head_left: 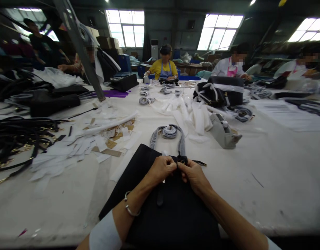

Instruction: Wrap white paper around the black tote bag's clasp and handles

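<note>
A black handbag (pixel 175 215) lies before me at the table's near edge. Its wrapped grey handle (pixel 181 139) stretches away from me across the tabletop. Both hands meet at the bag's top edge, beside the base of the handle. My left hand (pixel 162 168) is closed in a pinch there, and what lies between its fingers is hidden. My right hand (pixel 193 173) pinches a small black strap end (pixel 182 159) with a metal fitting. Inside the handle's loop sits a coiled, wrapped strap (pixel 169 132). A short black tab (pixel 160 198) lies on the bag's face.
A grey tape dispenser (pixel 224 132) stands to the right. White padding strips (pixel 193 114) and a black bag (pixel 219 91) lie beyond. Paper tags (pixel 97 146) and black straps with gold clips (pixel 22 142) cover the left. A metal post (pixel 80 48) rises there. Several people sit across the table.
</note>
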Demonstrator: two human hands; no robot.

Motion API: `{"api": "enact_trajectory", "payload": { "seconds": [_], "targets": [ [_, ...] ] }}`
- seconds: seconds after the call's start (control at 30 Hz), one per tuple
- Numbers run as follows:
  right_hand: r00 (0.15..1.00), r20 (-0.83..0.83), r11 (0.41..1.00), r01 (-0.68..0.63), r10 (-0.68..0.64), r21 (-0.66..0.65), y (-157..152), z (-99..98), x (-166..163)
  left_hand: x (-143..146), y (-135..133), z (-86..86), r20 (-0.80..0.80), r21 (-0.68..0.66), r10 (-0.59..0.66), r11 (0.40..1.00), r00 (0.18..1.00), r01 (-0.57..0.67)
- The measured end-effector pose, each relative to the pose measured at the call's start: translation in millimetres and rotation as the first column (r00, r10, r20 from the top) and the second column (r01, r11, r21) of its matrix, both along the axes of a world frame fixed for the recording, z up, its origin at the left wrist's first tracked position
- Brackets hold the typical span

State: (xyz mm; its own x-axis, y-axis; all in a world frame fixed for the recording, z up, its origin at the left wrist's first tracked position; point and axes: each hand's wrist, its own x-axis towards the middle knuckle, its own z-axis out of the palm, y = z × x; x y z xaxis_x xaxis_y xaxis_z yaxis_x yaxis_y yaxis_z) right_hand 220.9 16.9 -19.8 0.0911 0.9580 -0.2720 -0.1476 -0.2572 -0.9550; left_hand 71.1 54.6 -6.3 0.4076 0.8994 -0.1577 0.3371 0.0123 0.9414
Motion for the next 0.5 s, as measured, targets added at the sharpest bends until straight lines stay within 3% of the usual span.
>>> {"api": "enact_trajectory", "payload": {
  "seconds": [0.13,0.33,0.43,0.5],
  "targets": [
    [1.0,-0.01,1.0,-0.013,0.013,-0.014,-0.1,-6.3,5.0,-2.4,2.6,-0.2,0.109,-0.089,0.008,0.996,0.994,0.002],
    [0.986,0.159,0.999,-0.05,0.049,0.006,-1.1,-10.9,5.8,-12.5,14.0,-4.0,0.137,-0.293,-0.165,0.935,0.977,0.199],
    [0.989,0.142,0.999,-0.04,0.039,0.004,-1.6,-10.0,6.0,-11.7,17.7,-6.9,0.154,-0.321,-0.21,0.914,0.966,0.25],
    [0.994,0.106,1.0,-0.029,0.028,0.007,-1.1,-7.7,5.4,-8.4,17.4,-6.9,0.171,-0.306,-0.173,0.927,0.97,0.219]
  ]
}}
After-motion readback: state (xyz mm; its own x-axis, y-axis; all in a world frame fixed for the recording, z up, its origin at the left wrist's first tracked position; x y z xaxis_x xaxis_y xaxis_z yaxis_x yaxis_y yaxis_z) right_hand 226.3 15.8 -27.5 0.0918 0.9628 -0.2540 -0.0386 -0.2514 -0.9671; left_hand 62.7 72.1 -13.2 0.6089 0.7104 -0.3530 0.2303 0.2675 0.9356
